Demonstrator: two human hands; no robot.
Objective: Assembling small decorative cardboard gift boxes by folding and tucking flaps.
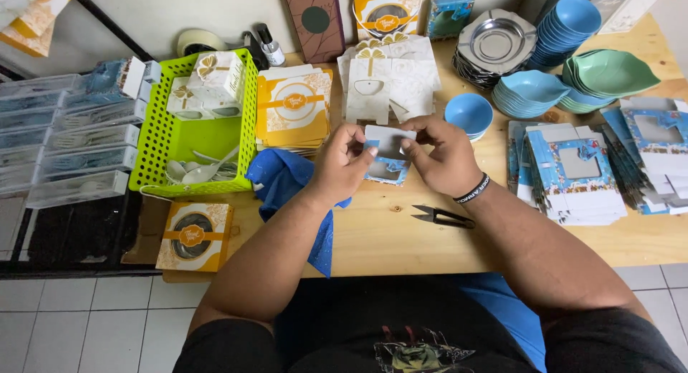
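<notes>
Both hands pinch a flat blue-and-white gift box [387, 154] above the wooden table [387, 237]: the left hand [342, 161] grips its 9 o'clock edge, the right hand [443, 154] its 3 o'clock edge. Small black snips [442, 216] lie at 5 o'clock of the box.

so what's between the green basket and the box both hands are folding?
Head view: a stack of orange-and-white flat boxes and a blue cloth lie between green basket and blue box.

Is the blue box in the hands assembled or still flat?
Partly folded, not assembled. The blue box is held between the left hand and right hand, its white flap raised and its window panel still open-sided.
</notes>
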